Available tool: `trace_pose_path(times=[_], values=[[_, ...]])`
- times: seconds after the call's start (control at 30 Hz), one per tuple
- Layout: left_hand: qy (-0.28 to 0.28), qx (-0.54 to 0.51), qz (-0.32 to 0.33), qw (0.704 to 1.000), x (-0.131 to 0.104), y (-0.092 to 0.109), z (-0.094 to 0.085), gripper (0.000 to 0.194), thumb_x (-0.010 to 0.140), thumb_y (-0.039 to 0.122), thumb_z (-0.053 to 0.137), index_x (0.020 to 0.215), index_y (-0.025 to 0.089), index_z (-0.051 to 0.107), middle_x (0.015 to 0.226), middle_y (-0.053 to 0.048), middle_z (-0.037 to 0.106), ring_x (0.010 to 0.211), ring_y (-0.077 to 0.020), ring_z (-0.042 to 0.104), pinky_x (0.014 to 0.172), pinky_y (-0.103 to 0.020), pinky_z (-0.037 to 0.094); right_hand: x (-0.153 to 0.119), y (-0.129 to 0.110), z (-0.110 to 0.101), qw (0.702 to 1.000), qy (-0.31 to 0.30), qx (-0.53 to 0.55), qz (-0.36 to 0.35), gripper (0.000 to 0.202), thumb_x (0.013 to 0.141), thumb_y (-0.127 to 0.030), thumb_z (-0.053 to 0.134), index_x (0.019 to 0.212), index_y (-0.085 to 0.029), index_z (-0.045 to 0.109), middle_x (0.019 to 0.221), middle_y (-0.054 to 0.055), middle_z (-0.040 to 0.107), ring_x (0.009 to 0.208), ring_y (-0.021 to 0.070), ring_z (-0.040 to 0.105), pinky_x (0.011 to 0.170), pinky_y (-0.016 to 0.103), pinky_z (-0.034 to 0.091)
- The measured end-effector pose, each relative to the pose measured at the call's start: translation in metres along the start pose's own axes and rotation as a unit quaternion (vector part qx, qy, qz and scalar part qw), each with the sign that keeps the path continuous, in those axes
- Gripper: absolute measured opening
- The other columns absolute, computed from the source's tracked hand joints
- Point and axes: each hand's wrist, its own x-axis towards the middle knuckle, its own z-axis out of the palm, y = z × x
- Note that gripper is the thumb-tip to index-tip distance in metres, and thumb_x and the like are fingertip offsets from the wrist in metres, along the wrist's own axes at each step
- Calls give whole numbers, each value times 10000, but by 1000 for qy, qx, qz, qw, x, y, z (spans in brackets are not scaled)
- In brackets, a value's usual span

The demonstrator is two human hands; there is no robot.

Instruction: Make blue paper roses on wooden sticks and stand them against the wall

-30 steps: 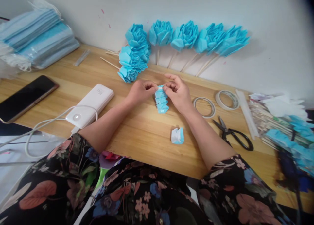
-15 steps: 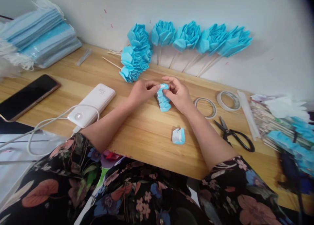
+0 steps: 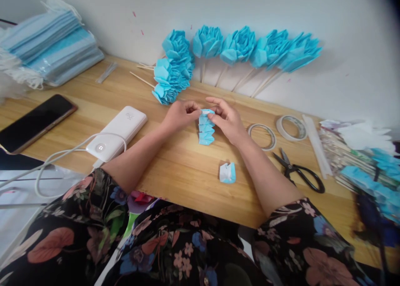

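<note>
A strip of folded light-blue fabric [image 3: 206, 130] hangs between my hands, pleated into several pointed folds, with a white patch at its top end. My left hand [image 3: 181, 115] pinches the top left corner between thumb and fingers. On the top right, my right hand [image 3: 228, 118] grips the same end with its thumb in front, its index finger lifted. The lower folds dangle above the table. A small folded blue and white piece [image 3: 227, 172] lies on the wood below my right hand, touched by neither hand.
Several blue fabric flowers on sticks [image 3: 239, 44] line the wall. To the left are packed face masks [image 3: 59, 44], a phone [image 3: 36, 121] and a cabled power bank [image 3: 117, 132]. On the right lie tape rolls [image 3: 292, 128], black-handled scissors [image 3: 298, 171] and a pile of sticks [image 3: 340, 146].
The pleated strip has shifted slightly left and down and now hangs straighter. Both hands keep hold of its top end and have barely moved.
</note>
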Motion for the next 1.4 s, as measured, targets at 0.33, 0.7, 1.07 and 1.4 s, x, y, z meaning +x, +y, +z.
trace_pose_path(times=[0.33,0.7,1.07,1.4], values=[[-13,-34,0,999,-2,3,-1,155,801,261,594,725,138,652,694,0,650,665,-114,535,662,-243,409,1,0,2,999,11,-35,-8,439,820,-353,682,1245,-299,581,827,-15,622,694,174,564,612,320,460],[-32,-18,7,999,-2,-3,-2,212,773,356,604,724,158,661,649,5,609,641,-123,492,634,-262,370,2,1,2,999,43,-10,-9,454,819,-452,714,1223,-310,563,785,-22,575,654,167,529,580,317,443],[-21,-44,4,999,-4,3,-1,150,758,290,648,692,155,654,624,18,589,609,-101,468,593,-237,367,2,0,3,998,56,-13,-9,395,771,-348,712,1141,-295,584,762,-32,569,639,151,518,564,295,425],[-17,-47,-9,999,-2,3,-1,143,756,264,662,674,149,640,621,20,587,600,-98,481,594,-242,369,1,2,3,999,36,-10,-3,398,818,-419,692,1174,-296,566,800,-20,578,688,165,554,607,307,459]])
